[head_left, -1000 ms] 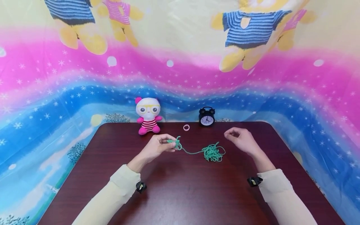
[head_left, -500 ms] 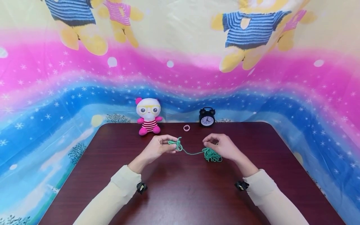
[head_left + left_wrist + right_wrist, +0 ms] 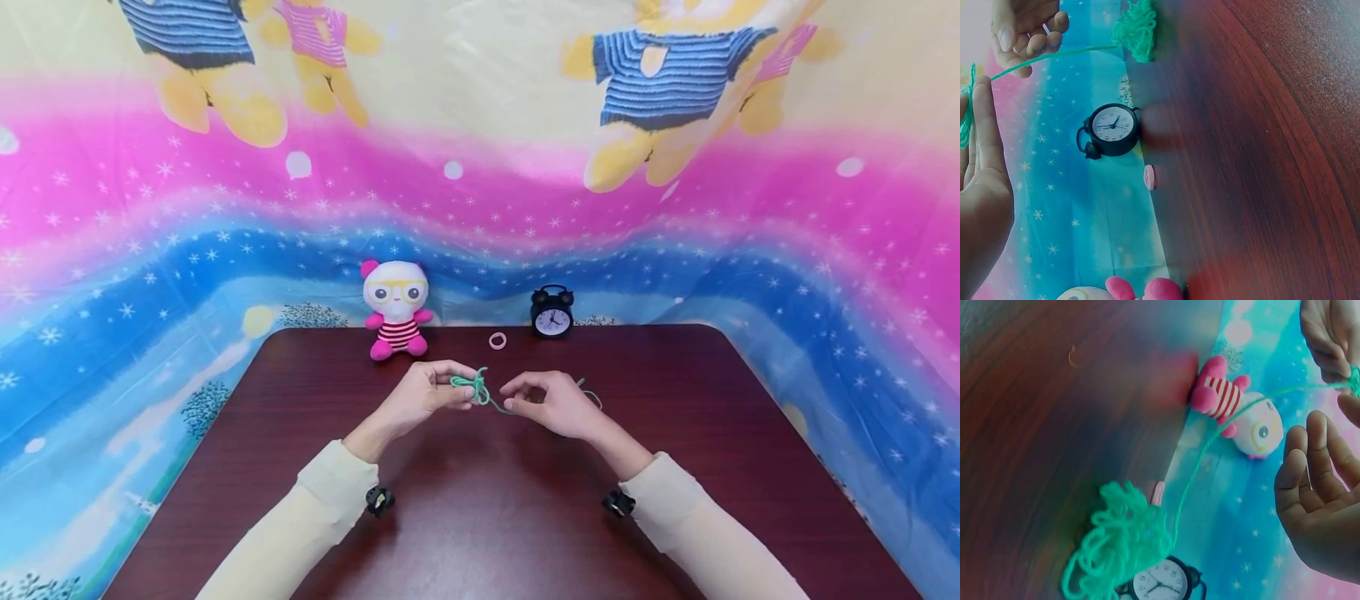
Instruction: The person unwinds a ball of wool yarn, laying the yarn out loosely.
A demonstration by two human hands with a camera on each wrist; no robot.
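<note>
In the head view my left hand (image 3: 420, 400) pinches a small looped bow of green yarn (image 3: 480, 392) between thumb and fingers. Just to the right of it, my right hand (image 3: 557, 403) comes in with thumb and fingers loosely bent and apart, close to the strand. A single strand (image 3: 1202, 456) runs from the bow to a loose heap of green yarn (image 3: 1125, 537) on the table. From the head camera most of that heap is hidden behind my right hand; only a loop shows. The left wrist view also shows the heap (image 3: 1137, 31) and the taut-looking strand.
A pink-and-white plush panda (image 3: 397, 310) sits at the table's back left. A black alarm clock (image 3: 552, 312) stands at the back right, with a small pink ring (image 3: 497, 341) between them. The dark wooden table (image 3: 480, 517) meets a printed cloth backdrop (image 3: 480, 225) behind.
My right hand has moved left from beyond the yarn heap, passing over it toward the left hand, and now covers most of the heap. The left hand keeps its pinch nearly in place.
</note>
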